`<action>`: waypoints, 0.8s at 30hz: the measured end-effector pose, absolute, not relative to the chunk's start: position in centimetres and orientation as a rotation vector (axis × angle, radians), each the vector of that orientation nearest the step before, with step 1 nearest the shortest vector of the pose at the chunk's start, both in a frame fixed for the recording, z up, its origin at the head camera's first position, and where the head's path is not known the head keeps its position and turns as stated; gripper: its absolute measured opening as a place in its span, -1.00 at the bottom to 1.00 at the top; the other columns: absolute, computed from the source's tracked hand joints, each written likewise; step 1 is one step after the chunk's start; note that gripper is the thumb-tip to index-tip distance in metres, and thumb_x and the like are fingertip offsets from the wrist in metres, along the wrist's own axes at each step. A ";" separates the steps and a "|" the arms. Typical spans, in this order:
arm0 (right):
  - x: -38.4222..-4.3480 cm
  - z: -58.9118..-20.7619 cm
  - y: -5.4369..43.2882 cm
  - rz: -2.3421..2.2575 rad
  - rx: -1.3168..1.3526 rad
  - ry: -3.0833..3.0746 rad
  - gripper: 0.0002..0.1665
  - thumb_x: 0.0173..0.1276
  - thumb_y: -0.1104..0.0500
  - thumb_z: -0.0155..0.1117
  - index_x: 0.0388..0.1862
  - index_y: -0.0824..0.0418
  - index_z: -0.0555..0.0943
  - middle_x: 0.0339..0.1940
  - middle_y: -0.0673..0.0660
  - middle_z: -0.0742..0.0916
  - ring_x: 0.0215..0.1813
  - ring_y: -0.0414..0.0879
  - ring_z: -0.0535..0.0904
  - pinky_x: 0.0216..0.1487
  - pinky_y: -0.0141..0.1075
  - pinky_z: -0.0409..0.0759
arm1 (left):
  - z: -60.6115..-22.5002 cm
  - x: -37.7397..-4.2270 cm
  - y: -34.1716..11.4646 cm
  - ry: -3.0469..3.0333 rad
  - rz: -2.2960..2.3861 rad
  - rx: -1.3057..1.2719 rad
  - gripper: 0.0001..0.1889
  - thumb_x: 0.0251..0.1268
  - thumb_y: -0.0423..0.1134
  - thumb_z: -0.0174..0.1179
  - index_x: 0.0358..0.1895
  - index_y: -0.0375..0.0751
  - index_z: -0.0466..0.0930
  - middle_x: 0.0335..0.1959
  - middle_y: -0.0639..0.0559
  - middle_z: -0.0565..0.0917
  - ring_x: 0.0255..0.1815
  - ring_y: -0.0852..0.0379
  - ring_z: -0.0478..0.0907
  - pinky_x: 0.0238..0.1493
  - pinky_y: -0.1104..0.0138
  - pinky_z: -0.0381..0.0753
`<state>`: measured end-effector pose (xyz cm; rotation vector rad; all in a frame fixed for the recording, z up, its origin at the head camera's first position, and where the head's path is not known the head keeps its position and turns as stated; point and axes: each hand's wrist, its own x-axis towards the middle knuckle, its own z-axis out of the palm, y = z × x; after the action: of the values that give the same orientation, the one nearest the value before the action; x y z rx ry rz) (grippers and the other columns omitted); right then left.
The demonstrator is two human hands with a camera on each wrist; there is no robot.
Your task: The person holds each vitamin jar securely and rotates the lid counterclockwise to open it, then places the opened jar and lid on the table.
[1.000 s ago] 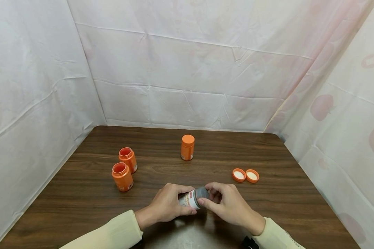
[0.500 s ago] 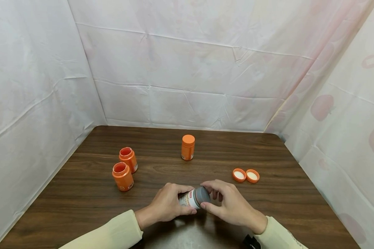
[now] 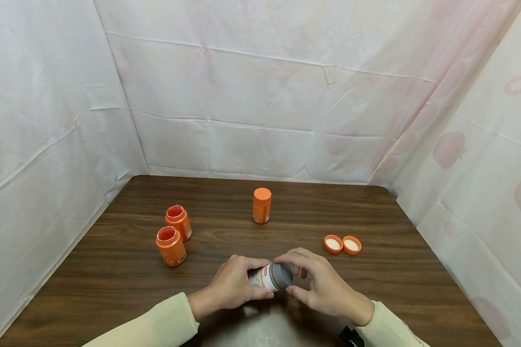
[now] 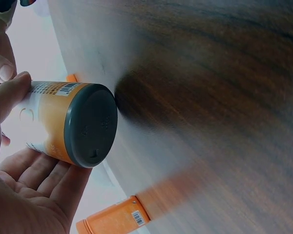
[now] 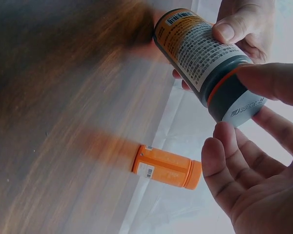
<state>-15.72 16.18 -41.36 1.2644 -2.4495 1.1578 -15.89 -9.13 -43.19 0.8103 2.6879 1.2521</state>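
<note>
A bottle (image 3: pixel 262 278) with a white and orange label and dark grey base lies tilted, its cap end raised to the right. My left hand (image 3: pixel 231 285) grips its body, thumb on the near side and fingers on the far side. Around its dark grey cap (image 3: pixel 282 275) are the thumb and fingers of my right hand (image 3: pixel 325 284). In the right wrist view, the thumb overlaps the cap (image 5: pixel 232 100) and a finger meets its far edge; the other fingers curl loosely beside it. An orange ring shows below the cap. The bottle's base (image 4: pixel 92 126) faces the left wrist camera.
Two uncapped orange bottles, a nearer one (image 3: pixel 171 246) and a farther one (image 3: pixel 179 223), stand at the left. A capped orange bottle (image 3: pixel 261 206) stands at the back middle. Two orange caps (image 3: pixel 333 244) lie upturned at the right. White sheeting (image 3: pixel 260 96) surrounds the wooden table (image 3: pixel 226 207).
My right hand's fingers have slid round the cap toward its far and upper side, and the thumb has shifted to the right. The left hand and bottle have stayed in place.
</note>
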 end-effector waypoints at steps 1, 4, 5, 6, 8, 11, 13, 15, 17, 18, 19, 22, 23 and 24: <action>-15.7 -41.4 16.2 1.158 1.266 -2.449 -0.22 0.06 0.40 0.61 0.29 0.06 0.59 0.06 -0.06 0.64 -0.22 -0.07 0.53 -0.27 -0.38 0.58 | -43.2 -15.9 -9.1 2.689 1.252 0.809 -0.51 -0.03 -0.01 0.64 0.07 0.19 0.77 -0.23 0.35 0.73 -0.32 0.35 0.59 -0.28 0.40 0.55; -15.7 -41.5 16.2 1.164 1.251 -2.457 -0.19 0.09 0.34 0.63 0.33 0.01 0.56 0.08 -0.05 0.64 -0.21 -0.08 0.53 -0.27 -0.34 0.60 | -43.2 -15.9 -9.1 2.694 1.250 0.805 -0.50 -0.03 -0.01 0.64 0.08 0.16 0.77 -0.22 0.34 0.74 -0.32 0.35 0.58 -0.29 0.40 0.55; -15.7 -41.5 16.2 1.165 1.242 -2.460 -0.19 0.11 0.30 0.64 0.35 0.00 0.54 0.07 -0.06 0.64 -0.21 -0.08 0.53 -0.27 -0.32 0.60 | -43.2 -15.9 -9.1 2.696 1.248 0.802 -0.50 -0.03 0.00 0.64 0.08 0.16 0.77 -0.22 0.34 0.73 -0.32 0.36 0.58 -0.29 0.40 0.55; -15.7 -41.6 16.2 1.163 1.224 -2.465 -0.20 0.14 0.24 0.64 0.36 -0.02 0.53 0.05 -0.06 0.64 -0.22 -0.09 0.53 -0.27 -0.31 0.60 | -43.2 -15.9 -9.1 2.695 1.248 0.799 -0.50 -0.03 0.00 0.64 0.08 0.16 0.77 -0.22 0.33 0.73 -0.33 0.36 0.57 -0.29 0.40 0.55; -15.6 -41.7 16.1 1.161 1.175 -2.482 -0.24 0.20 0.11 0.63 0.37 -0.06 0.52 -0.01 -0.08 0.64 -0.24 -0.10 0.53 -0.29 -0.29 0.61 | -43.2 -15.9 -9.1 2.697 1.249 0.794 -0.50 -0.03 0.00 0.64 0.07 0.16 0.77 -0.23 0.34 0.73 -0.34 0.36 0.57 -0.30 0.40 0.54; -15.6 -41.8 16.0 1.156 1.073 -2.515 -0.34 0.26 -0.06 0.57 0.32 -0.06 0.55 -0.13 -0.11 0.65 -0.30 -0.11 0.54 -0.35 -0.30 0.58 | -43.2 -15.9 -9.1 2.701 1.249 0.790 -0.50 -0.04 0.00 0.64 0.06 0.17 0.78 -0.24 0.34 0.73 -0.35 0.36 0.56 -0.31 0.40 0.54; -15.6 -41.8 15.9 1.148 1.005 -2.540 -0.39 0.28 -0.13 0.54 0.26 -0.04 0.58 -0.19 -0.12 0.65 -0.35 -0.13 0.54 -0.39 -0.33 0.55 | -43.2 -15.9 -9.1 2.700 1.252 0.785 -0.50 -0.04 -0.01 0.64 0.07 0.17 0.77 -0.23 0.34 0.73 -0.34 0.36 0.56 -0.31 0.40 0.53; -15.5 -41.8 15.8 1.149 0.945 -2.576 -0.43 0.29 -0.16 0.51 0.21 -0.02 0.61 -0.22 -0.12 0.66 -0.39 -0.17 0.53 -0.42 -0.36 0.52 | -43.2 -15.9 -9.1 2.699 1.254 0.780 -0.50 -0.04 -0.01 0.64 0.07 0.18 0.77 -0.23 0.34 0.73 -0.34 0.36 0.56 -0.31 0.40 0.53; -15.5 -41.8 15.7 1.155 0.900 -2.618 -0.46 0.31 -0.18 0.49 0.17 0.02 0.64 -0.25 -0.11 0.66 -0.43 -0.22 0.51 -0.46 -0.39 0.50 | -43.3 -15.9 -9.1 2.693 1.260 0.776 -0.49 -0.04 -0.01 0.64 0.08 0.18 0.77 -0.22 0.33 0.73 -0.34 0.36 0.56 -0.31 0.40 0.54; -15.5 -41.8 15.7 1.157 0.883 -2.636 -0.47 0.32 -0.19 0.48 0.14 0.04 0.65 -0.26 -0.10 0.66 -0.45 -0.24 0.50 -0.48 -0.39 0.49 | -43.3 -15.9 -9.1 2.691 1.262 0.774 -0.49 -0.04 -0.01 0.64 0.08 0.17 0.77 -0.21 0.33 0.73 -0.33 0.36 0.56 -0.31 0.40 0.54; -15.4 -41.8 15.7 1.166 0.869 -2.654 -0.48 0.33 -0.19 0.46 0.12 0.07 0.66 -0.28 -0.09 0.66 -0.46 -0.26 0.50 -0.48 -0.38 0.49 | -43.3 -15.9 -9.1 2.690 1.265 0.774 -0.49 -0.04 -0.02 0.64 0.08 0.17 0.77 -0.21 0.33 0.74 -0.33 0.37 0.56 -0.32 0.40 0.54; -15.4 -41.8 15.5 1.183 0.835 -2.699 -0.49 0.35 -0.21 0.43 0.05 0.12 0.68 -0.35 -0.10 0.64 -0.47 -0.27 0.49 -0.49 -0.38 0.49 | -43.3 -15.9 -9.1 2.685 1.275 0.778 -0.49 -0.04 -0.03 0.65 0.09 0.16 0.77 -0.21 0.32 0.74 -0.34 0.37 0.56 -0.32 0.41 0.54; -15.4 -41.8 15.5 1.187 0.826 -2.708 -0.50 0.35 -0.21 0.43 0.02 0.13 0.68 -0.36 -0.10 0.64 -0.47 -0.26 0.49 -0.48 -0.38 0.50 | -43.3 -15.9 -9.1 2.684 1.279 0.779 -0.49 -0.04 -0.03 0.65 0.09 0.15 0.77 -0.21 0.32 0.74 -0.34 0.37 0.57 -0.32 0.41 0.54; -15.4 -41.8 15.4 1.191 0.819 -2.715 -0.50 0.36 -0.22 0.42 0.00 0.14 0.68 -0.38 -0.11 0.63 -0.46 -0.26 0.50 -0.47 -0.37 0.50 | -43.3 -15.9 -9.2 2.684 1.281 0.780 -0.48 -0.04 -0.04 0.65 0.09 0.15 0.77 -0.20 0.32 0.75 -0.34 0.37 0.57 -0.32 0.41 0.54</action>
<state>-15.43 15.45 -41.79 0.8189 -2.7146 1.1913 -15.89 -9.15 -43.28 0.7801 2.6844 1.2809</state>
